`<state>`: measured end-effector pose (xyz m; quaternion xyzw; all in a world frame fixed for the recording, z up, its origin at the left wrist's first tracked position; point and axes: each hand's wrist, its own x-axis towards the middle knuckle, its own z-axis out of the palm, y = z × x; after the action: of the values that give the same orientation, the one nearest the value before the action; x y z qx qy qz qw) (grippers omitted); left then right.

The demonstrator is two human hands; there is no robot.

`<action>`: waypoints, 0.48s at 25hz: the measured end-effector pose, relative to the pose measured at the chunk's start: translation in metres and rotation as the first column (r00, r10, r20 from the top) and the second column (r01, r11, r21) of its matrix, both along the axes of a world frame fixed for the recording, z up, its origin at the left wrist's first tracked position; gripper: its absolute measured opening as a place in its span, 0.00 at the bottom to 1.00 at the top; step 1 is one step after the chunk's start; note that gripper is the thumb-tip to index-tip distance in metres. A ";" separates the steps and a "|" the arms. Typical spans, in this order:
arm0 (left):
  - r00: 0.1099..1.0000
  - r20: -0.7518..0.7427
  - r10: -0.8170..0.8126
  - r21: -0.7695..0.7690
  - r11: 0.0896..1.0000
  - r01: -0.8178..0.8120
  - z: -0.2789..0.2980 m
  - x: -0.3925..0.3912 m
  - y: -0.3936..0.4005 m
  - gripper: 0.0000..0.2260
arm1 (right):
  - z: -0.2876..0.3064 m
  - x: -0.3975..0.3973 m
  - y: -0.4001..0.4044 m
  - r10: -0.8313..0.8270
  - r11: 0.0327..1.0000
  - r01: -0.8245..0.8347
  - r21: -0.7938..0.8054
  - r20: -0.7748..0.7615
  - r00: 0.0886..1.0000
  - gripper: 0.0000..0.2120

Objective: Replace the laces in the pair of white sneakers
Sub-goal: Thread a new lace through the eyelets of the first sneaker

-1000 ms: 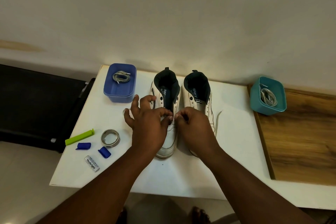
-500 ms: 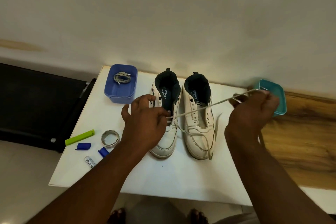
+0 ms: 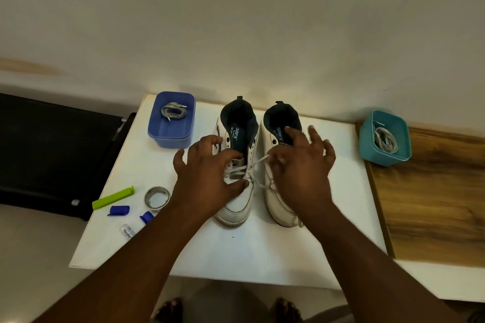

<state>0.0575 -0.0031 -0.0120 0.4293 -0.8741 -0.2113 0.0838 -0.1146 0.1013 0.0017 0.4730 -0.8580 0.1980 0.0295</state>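
Two white sneakers stand side by side on the white table (image 3: 262,252), toes toward me. My left hand (image 3: 207,173) grips the left sneaker (image 3: 233,214) across its lacing, thumb low and forefinger high. A white lace (image 3: 258,161) runs from that shoe's eyelets rightward to my right hand (image 3: 301,168). That hand hovers over the right sneaker (image 3: 278,118) and pinches the lace near the thumb, other fingers spread. The pinch itself is blurred. A loose stretch of lace trails along the right shoe, mostly hidden by my wrist.
A blue box (image 3: 170,135) at back left holds a grey lace (image 3: 173,111). A teal box (image 3: 380,157) with pale laces sits at right on a wooden surface (image 3: 433,204). A green clip (image 3: 112,197), metal ring (image 3: 157,197), blue caps (image 3: 119,210) and a small tube (image 3: 127,231) lie front left.
My right hand pulled the lace out far to the right, then came back in over the right sneaker, leaving the lace short and slacker. My left hand stayed on the left sneaker.
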 end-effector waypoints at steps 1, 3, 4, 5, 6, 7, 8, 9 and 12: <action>1.000 0.003 0.003 -0.004 1.000 -0.003 0.000 0.000 0.000 0.27 | 0.006 -0.012 0.001 -0.090 0.992 0.095 -0.084 0.068 0.994 0.04; 1.000 0.005 0.015 -0.009 1.000 -0.015 0.000 0.000 0.001 0.27 | 0.009 -0.036 0.005 -0.262 0.922 0.312 -0.230 0.222 0.939 0.03; 1.000 0.005 0.020 -0.010 1.000 -0.020 0.000 0.000 0.001 0.27 | 0.011 -0.044 0.007 -0.326 0.870 0.413 -0.271 0.314 0.892 0.02; 1.000 0.008 0.021 -0.012 1.000 -0.021 0.001 -0.001 0.002 0.27 | 0.011 -0.049 0.008 -0.357 0.801 0.515 -0.306 0.448 0.820 0.03; 1.000 0.014 0.020 -0.014 1.000 -0.020 0.001 -0.002 0.002 0.26 | 0.012 -0.053 0.007 -0.343 0.709 0.623 -0.330 0.611 0.714 0.05; 1.000 0.019 0.019 -0.017 1.000 -0.018 0.000 -0.002 0.002 0.26 | 0.015 -0.055 0.006 -0.298 0.608 0.722 -0.331 0.748 0.593 0.05; 1.000 0.019 0.018 -0.019 1.000 -0.017 0.000 -0.002 0.002 0.26 | 0.018 -0.057 0.005 -0.259 0.510 0.799 -0.318 0.829 0.495 0.05; 1.000 0.018 0.017 -0.017 1.000 -0.017 0.000 -0.001 0.002 0.26 | 0.021 -0.058 0.005 -0.229 0.430 0.844 -0.320 0.866 0.445 0.04; 1.000 0.024 0.018 -0.007 1.000 -0.017 0.000 -0.001 0.001 0.26 | 0.026 -0.057 0.004 -0.235 0.365 0.842 -0.398 0.835 0.497 0.11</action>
<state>0.0563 -0.0018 -0.0118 0.4391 -0.8719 -0.2026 0.0767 -0.1716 0.1055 0.0279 -0.0364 -0.7367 0.6752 -0.0015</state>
